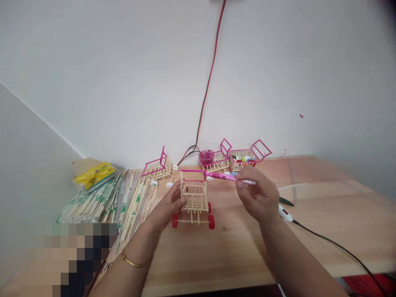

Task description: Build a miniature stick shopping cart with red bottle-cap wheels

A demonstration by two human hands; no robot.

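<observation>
My left hand (pixel 169 208) grips the left side of a small cart (pixel 194 198) built from thin wooden sticks, with red wheels. Its top handle frame is partly coloured magenta; the rest shows bare wood. Between the fingers of my right hand (pixel 259 194) is a paintbrush (pixel 227 176) with a pink and white handle, smeared with magenta paint. The brush tip touches the upper right corner of the cart's handle. Behind the cart, a small clear cup (pixel 206 157) holds magenta paint.
Against the wall stand more stick carts with magenta rims: one at left (pixel 156 167), another (pixel 216 160), and a third (pixel 244 159) holding coloured caps. Wrapped wooden sticks (pixel 93 206) and a yellow packet (pixel 94 173) lie left. A white corded tool (pixel 285 213) lies right.
</observation>
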